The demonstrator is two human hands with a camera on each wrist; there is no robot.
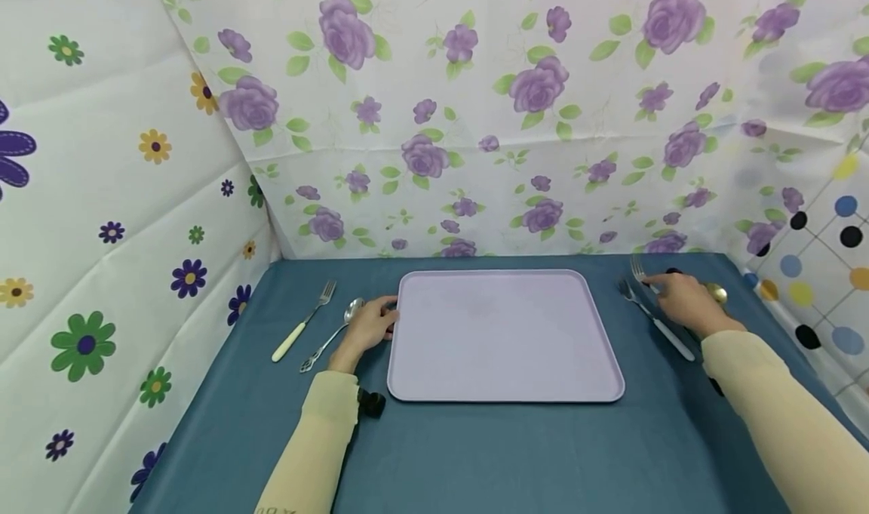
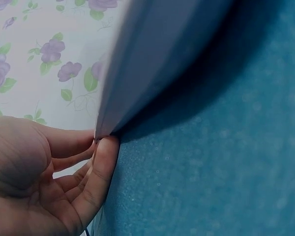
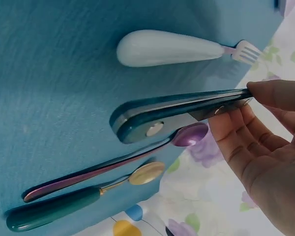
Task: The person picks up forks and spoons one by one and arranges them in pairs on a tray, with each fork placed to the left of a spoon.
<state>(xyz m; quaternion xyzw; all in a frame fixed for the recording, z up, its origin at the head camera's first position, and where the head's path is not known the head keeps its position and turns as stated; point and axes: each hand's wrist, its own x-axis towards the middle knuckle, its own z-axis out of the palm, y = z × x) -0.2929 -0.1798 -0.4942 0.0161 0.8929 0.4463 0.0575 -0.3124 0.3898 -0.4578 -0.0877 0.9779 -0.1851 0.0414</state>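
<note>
My left hand (image 1: 371,324) pinches the left rim of a pale lilac rectangular tray (image 1: 502,337), thumb on one side and forefinger on the other in the left wrist view. Over at the right, my right hand (image 1: 682,301) pinches a fork (image 1: 637,268) whose tines point to the back. In the right wrist view its dark green riveted handle (image 3: 137,129) slants out from between thumb and fingers. A white-handled fork (image 1: 668,337) lies between that hand and the tray. Beside my left hand is a silver spoon (image 1: 352,308) with an ornate handle.
A fork with a cream handle (image 1: 290,342) lies farther left on the blue cloth (image 1: 509,461). Past the right hand are a purple spoon (image 3: 191,134) and a gold spoon (image 3: 146,173) with a green handle. Flowered sheets (image 1: 434,106) rise behind and at the sides.
</note>
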